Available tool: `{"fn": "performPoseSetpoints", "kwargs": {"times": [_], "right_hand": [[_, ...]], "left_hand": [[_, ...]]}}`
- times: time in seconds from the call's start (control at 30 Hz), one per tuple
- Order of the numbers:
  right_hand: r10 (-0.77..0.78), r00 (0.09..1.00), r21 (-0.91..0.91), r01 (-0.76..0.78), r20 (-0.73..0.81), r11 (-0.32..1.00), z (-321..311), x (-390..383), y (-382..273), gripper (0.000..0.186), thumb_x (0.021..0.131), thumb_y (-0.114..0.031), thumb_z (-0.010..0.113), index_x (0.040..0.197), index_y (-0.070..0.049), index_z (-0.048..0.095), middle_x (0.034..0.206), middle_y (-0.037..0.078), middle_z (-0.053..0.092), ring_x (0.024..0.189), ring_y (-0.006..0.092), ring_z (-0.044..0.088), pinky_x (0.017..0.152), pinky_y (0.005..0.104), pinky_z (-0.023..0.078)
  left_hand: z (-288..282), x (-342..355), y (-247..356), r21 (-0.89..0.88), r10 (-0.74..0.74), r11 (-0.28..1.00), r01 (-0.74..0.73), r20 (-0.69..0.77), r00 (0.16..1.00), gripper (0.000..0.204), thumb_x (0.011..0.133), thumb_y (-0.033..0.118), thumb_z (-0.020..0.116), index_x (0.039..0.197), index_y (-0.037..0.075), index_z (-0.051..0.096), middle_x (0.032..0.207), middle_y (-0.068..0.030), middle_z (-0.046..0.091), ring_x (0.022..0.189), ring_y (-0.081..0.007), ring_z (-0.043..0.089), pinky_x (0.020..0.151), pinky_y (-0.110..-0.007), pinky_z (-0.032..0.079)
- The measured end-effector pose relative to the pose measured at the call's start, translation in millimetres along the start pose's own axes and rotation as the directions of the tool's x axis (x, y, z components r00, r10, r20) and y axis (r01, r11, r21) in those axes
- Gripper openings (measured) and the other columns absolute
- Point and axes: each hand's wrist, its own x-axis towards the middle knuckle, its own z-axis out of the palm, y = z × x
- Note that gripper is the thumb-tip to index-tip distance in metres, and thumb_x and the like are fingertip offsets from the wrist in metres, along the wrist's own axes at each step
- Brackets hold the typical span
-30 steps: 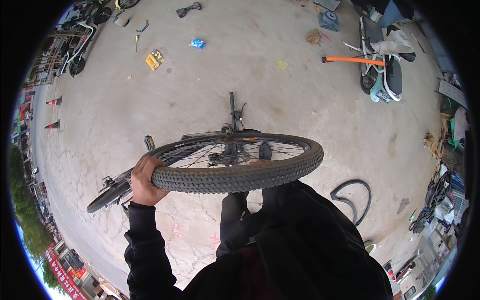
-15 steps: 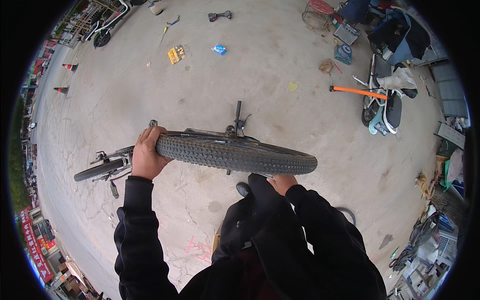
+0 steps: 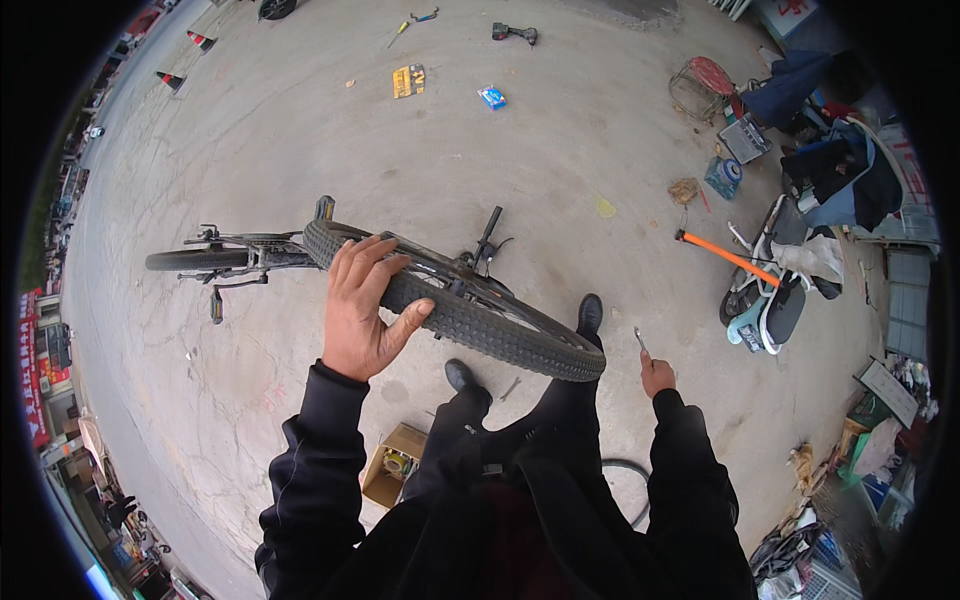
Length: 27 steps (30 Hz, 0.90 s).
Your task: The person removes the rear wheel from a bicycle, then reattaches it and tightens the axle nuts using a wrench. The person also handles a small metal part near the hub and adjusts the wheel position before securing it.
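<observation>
A bicycle wheel (image 3: 470,325) with a knobbly black tyre slants across the middle, close beneath me. My left hand (image 3: 362,305) grips its tyre, fingers curled over the far side and thumb along the tread. Beyond it show a handlebar end with a brake lever (image 3: 487,238) and a pedal (image 3: 324,207). The bicycle's other wheel (image 3: 198,260) lies out to the left. Off to the right of the tyre, my right hand (image 3: 657,376) is closed around a small metal wrench (image 3: 640,338), its head pointing away from me.
By my feet are an open cardboard box (image 3: 393,466) with a roll inside, another wrench (image 3: 510,389) and a black tube ring (image 3: 630,470). An orange-handled pump (image 3: 730,258) leans by a parked scooter (image 3: 765,290). Farther off lie a power drill (image 3: 514,35) and a blue packet (image 3: 491,97).
My right hand has come out from under the wheel to the right, with the wrench now visible. My left hand has shifted along the tyre, and the wheel has tilted down on its right side.
</observation>
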Motion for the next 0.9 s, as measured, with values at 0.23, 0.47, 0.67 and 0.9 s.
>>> {"fn": "performPoseSetpoints", "kwargs": {"times": [0.23,0.47,0.67,0.9], "right_hand": [[-0.425,0.900,-0.024,0.429,0.097,0.903,-19,130,-151,0.074,0.108,-0.055,0.031,0.082,0.002,0.072,0.090,0.031,0.070,0.090,0.0508,0.067,0.081,0.0597,0.050],[-0.649,0.634,0.030,0.705,0.422,0.708,-17,113,-271,0.065,0.108,-0.049,0.032,0.093,-0.001,0.073,0.096,0.027,0.071,0.095,0.0482,0.066,0.085,0.0594,0.050],[-0.745,0.573,0.057,0.778,0.341,0.625,11,106,-315,0.060,0.109,-0.048,0.032,0.094,-0.004,0.071,0.091,0.026,0.071,0.091,0.0492,0.065,0.082,0.0591,0.049],[-0.828,0.502,0.082,0.841,0.251,0.535,43,125,-321,0.055,0.109,-0.049,0.036,0.096,-0.006,0.068,0.083,0.027,0.069,0.083,0.0504,0.065,0.074,0.0598,0.049]], "left_hand": [[45,-1,80,-0.299,-0.691,0.722,0.624,-0.366,0.623,0.071,0.093,0.029,0.077,0.148,-0.002,0.044,0.158,-0.0252,0.039,0.148,-0.0360,0.038,0.121,-0.047,0.030],[101,10,170,-0.809,-0.976,0.213,0.548,-0.148,0.161,0.077,0.105,0.023,0.064,0.159,-0.007,0.019,0.137,-0.0216,0.052,0.113,-0.0240,0.066,0.098,-0.034,0.050],[119,25,175,-0.808,-0.962,0.240,0.538,-0.274,0.017,0.074,0.107,0.023,0.059,0.160,-0.006,0.017,0.109,-0.0142,0.063,0.087,-0.0165,0.064,0.080,-0.030,0.053],[120,29,174,-0.889,-0.973,0.193,0.416,-0.228,-0.035,0.076,0.104,0.022,0.061,0.162,0.000,0.016,0.109,-0.0116,0.060,0.079,-0.0119,0.060,0.070,-0.027,0.053]]}}
